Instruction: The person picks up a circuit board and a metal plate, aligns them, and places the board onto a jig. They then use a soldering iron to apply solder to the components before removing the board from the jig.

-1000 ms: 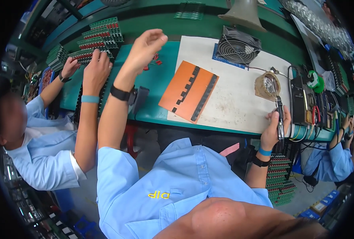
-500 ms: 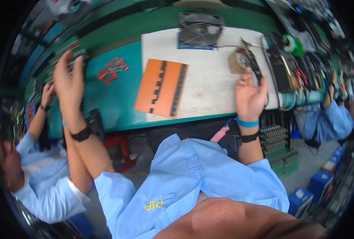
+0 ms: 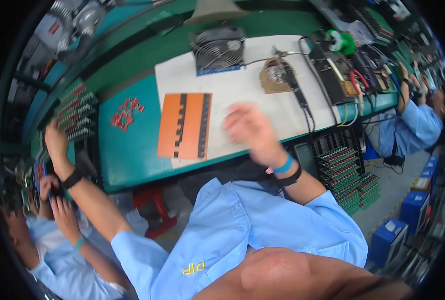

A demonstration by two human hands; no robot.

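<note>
Head view: left hand at the near-left side of the stacked circuit boards, fingertips indistinct, grip impossible to tell; right hand, badly blurred, grip unreadable too, right of the orange plate.

Light-blue shirt, short sleeves, front placket, yellow lettering on left chest. Left-wrist band black. Right wrist: blue band, black band nearer elbow.

Short yellow lettering, inverted, on chest of light-blue shirt. Red label on white box unreadable.
</note>
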